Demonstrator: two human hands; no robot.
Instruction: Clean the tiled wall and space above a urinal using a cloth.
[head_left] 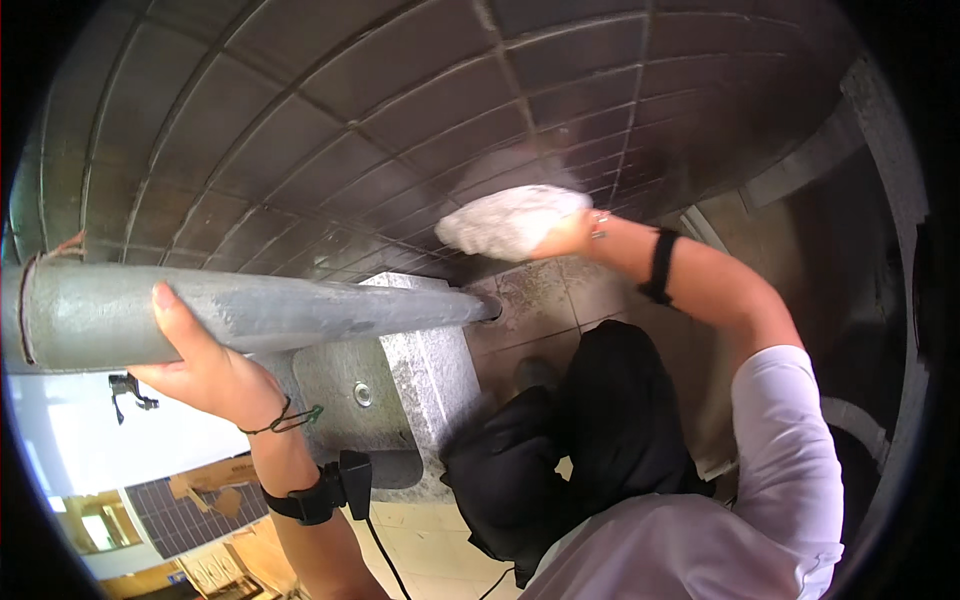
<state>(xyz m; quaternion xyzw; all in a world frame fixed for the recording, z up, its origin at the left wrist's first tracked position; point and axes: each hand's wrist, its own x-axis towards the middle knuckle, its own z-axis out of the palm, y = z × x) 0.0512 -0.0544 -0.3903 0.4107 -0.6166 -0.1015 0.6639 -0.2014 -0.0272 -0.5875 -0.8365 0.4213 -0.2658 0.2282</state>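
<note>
Since the thick, round grey pipe [280, 308] comes up closest to the camera, start there: it looks stiff, smooth and probably a bit slick, so I'd guess a wrap around the side is the best hold. The bare left hand [215, 385] is on it near that big end, thumb laid up across the side; the other fingers are hidden, so can't tell how tight they are. Further out is a white, crumpled, fluffy-looking cloth [505, 220], over by the brown tiled wall [430, 120]. Seems light and floppy, nothing fragile, likely easiest bunched under a palm. The right hand [562, 236] reaches well out with the elbow bent, cloth covering its fingers, so no telling if they're clenched or spread, or if the cloth actually touches the tiles. Hands are well apart, btw. Below the pipe in view sits a grey, speckled stone sink [432, 385] with a round metal drain [363, 394], and farthest down are beige floor tiles [592, 288] by the pipe's far end.
</note>
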